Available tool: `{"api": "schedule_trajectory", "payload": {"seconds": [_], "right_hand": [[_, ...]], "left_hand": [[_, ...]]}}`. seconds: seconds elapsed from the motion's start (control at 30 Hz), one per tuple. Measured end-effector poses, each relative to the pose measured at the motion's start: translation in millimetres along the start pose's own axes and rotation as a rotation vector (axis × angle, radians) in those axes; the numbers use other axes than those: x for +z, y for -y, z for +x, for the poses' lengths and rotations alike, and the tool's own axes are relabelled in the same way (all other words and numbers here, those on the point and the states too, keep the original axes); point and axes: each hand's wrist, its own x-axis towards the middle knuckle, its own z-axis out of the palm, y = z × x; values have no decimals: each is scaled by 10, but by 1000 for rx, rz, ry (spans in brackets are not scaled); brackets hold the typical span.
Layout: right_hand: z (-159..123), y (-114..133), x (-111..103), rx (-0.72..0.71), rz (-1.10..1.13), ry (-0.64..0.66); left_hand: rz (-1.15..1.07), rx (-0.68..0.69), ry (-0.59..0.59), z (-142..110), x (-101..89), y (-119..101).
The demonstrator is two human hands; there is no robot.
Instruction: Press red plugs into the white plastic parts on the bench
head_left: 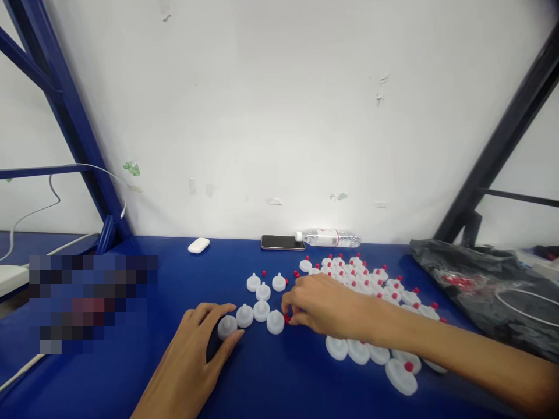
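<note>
My left hand (198, 343) has thumb and index finger around the leftmost white nozzle cap (227, 327), which sits nozzle up on the blue tabletop (174, 291). Beside it several more white nozzle caps (261, 311) stand with bare nozzles. My right hand (318, 302) pinches a small red cap (287, 319) just right of that loose group; its wrist hides part of what lies below. Under and behind my right forearm spreads a large cluster of white nozzle caps with red tips (362, 282). A few loose red caps (297, 273) lie near my right knuckles.
Along the wall lie a white case (199, 245), a phone (283, 242) and a clear plastic bottle (329, 238) on its side. At right is a dark plastic bag (480, 297) with red pieces (458, 281). Blue frame posts (78, 116) and white cables (26, 369) are at left.
</note>
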Motion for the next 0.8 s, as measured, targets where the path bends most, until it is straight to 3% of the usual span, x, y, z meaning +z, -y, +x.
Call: {"api": "schedule_trajectory", "payload": {"seconds": [0.13,0.33,0.5,0.8], "right_hand": [[184,-32,77,19,-57,-41],[295,-67,-20,76,-44,-63],[247,3,-25,13,43,-63],[349,-44,151,-60,-66,-117]], "left_hand": [[8,15,9,-13,-5,-8],[25,47,1,-23,-25,-29],[38,51,-9,-29,-11,-24],[62,72,-5,-30,-12,-22]]}}
